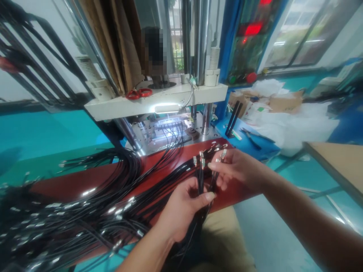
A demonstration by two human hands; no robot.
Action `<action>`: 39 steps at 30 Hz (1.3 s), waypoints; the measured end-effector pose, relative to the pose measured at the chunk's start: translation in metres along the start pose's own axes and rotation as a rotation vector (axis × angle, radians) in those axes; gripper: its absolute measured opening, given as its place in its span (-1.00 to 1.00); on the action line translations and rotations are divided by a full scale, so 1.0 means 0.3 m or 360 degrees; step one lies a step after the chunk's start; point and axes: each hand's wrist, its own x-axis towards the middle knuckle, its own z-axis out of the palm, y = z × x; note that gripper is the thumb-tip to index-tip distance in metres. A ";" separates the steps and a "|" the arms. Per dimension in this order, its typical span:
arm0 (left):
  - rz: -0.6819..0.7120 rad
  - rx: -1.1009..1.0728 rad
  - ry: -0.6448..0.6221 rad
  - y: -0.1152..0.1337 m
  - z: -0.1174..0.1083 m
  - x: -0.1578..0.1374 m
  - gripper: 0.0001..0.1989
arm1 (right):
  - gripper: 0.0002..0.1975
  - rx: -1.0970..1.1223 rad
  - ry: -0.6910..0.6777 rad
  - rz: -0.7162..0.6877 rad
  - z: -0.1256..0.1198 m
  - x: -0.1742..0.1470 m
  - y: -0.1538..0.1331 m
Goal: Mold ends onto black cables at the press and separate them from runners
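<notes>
My left hand (188,202) is closed around several thin black cables (200,183), whose metal connector ends stand up above the fingers. Just right of it, my right hand (231,168) pinches a cable connector (223,155) between thumb and fingers, with black cable running down from it. Beneath both hands lies a red-brown board (238,190). Behind them a bundle of black cables (172,177) rests on the board, its metal ends near my right hand. Farther back, several cables lead into a lit mold (169,124) on the press.
A large pile of black cables (70,215) covers the left of the board. The press has a white plate (119,105) with red-handled scissors (138,93) on it. Pliers (251,139) lie on a blue surface at right, near white plastic bags (300,124). A table corner (334,166) juts in.
</notes>
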 end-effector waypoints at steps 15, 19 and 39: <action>-0.0012 -0.0200 -0.0267 -0.001 -0.009 -0.015 -0.53 | -0.75 0.0318 -0.0039 0.0024 0.021 0.030 0.020; 0.0017 -0.0240 -0.0128 -0.019 0.008 -0.014 -0.12 | -0.72 0.0363 0.0028 0.0050 0.032 0.030 0.019; -0.0168 -0.0186 0.0145 -0.052 0.012 -0.007 -0.72 | -0.76 0.0000 0.0048 -0.0233 0.090 0.001 0.085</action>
